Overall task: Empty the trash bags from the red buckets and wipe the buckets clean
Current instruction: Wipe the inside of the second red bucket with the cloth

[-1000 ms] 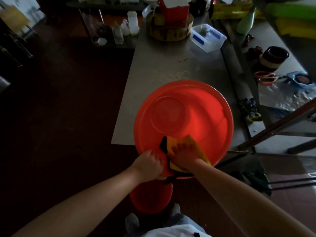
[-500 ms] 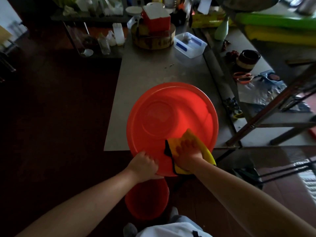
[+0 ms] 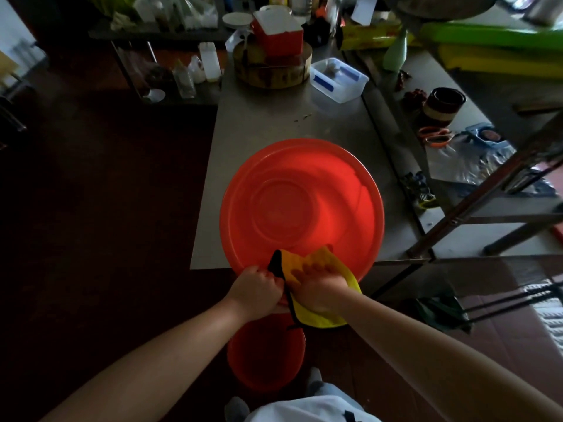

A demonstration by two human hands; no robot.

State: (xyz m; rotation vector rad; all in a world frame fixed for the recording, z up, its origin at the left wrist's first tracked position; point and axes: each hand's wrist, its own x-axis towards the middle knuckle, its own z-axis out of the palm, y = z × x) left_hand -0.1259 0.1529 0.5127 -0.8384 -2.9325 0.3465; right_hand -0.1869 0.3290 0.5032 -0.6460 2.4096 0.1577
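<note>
A large red bucket (image 3: 301,205) stands on the near end of a steel table (image 3: 292,123), its open inside facing me. My left hand (image 3: 254,289) grips the bucket's near rim with curled fingers. My right hand (image 3: 316,283) presses a yellow cloth with a black edge (image 3: 323,318) flat against the near inner wall and rim, right beside the left hand. A second, smaller red bucket (image 3: 265,357) sits on the floor below my hands, partly hidden by them.
A round wooden block with a red box (image 3: 274,65) and a clear plastic tub (image 3: 338,79) stand at the table's far end. A cluttered shelf rack (image 3: 475,166) runs along the right. Dark floor lies to the left. My feet show at the bottom.
My right hand and the cloth slid left along the near rim until they touch my left hand. The left hand kept its grip on the rim.
</note>
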